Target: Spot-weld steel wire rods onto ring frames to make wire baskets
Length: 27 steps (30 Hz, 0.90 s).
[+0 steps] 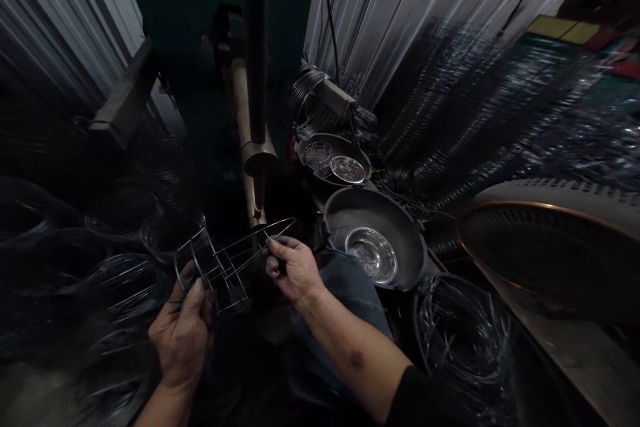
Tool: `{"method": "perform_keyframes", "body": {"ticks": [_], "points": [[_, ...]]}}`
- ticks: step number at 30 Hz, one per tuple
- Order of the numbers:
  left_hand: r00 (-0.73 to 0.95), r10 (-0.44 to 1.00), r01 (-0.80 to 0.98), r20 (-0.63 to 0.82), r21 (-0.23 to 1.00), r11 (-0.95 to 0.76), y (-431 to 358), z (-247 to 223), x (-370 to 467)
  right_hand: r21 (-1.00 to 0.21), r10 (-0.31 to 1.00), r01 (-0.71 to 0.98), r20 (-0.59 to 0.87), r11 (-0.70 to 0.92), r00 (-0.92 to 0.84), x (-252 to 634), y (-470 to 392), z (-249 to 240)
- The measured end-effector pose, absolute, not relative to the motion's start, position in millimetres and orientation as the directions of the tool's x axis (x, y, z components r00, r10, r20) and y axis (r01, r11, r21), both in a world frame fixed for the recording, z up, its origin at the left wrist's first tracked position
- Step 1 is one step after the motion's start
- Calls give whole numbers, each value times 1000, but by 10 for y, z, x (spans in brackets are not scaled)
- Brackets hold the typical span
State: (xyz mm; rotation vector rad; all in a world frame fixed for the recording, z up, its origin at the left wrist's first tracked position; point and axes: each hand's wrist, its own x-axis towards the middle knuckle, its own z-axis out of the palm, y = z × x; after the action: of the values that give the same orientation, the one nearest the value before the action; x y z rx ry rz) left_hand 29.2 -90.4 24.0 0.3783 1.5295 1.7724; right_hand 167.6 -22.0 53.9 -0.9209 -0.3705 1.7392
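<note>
A round wire rack (227, 265) of thin crossed metal rods is held out in front of me, tilted. My left hand (184, 327) pinches its near-left rim between thumb and fingers. At the far-right edge my right hand (293, 267) is closed, thumb against fingers, on the rack's rim or on a thin wire piece there; the dim light hides which. Just beyond the rack stand the copper-coloured electrodes (257, 213) of a machine, one above the other, with the rack's far edge close to the lower one.
Right of my knee, a dark pan (345, 207) holds a shiny metal bowl (371, 255) with small wire pieces. Behind it another pan (310, 137) holds a small dish (347, 169). Wire bundles (465, 327) lie at right, near a large round fan-like guard (550, 247). Blurred wire racks (125, 280) pile up left.
</note>
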Motion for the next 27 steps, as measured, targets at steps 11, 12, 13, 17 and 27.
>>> {"method": "perform_keyframes", "body": {"ticks": [11, 12, 13, 17, 27], "points": [[-661, 716, -336, -224, 942, -16, -626, 481, 279, -639, 929, -706, -363, -305, -73, 1554, 43, 674], [-658, 718, -340, -227, 940, -15, -619, 495, 279, -631, 929, -714, -363, -303, -73, 1548, 53, 676], [-658, 717, -342, -230, 940, -12, -616, 511, 281, -621, 928, -723, -366, -301, -71, 1542, 60, 676], [-659, 709, -311, -250, 949, 46, -623, 553, 287, -596, 926, -752, -373, -282, -51, 1524, 65, 679], [-656, 702, -287, -277, 952, 108, -606, 508, 248, -612, 933, -739, -355, -280, -59, 1528, 58, 691]]}}
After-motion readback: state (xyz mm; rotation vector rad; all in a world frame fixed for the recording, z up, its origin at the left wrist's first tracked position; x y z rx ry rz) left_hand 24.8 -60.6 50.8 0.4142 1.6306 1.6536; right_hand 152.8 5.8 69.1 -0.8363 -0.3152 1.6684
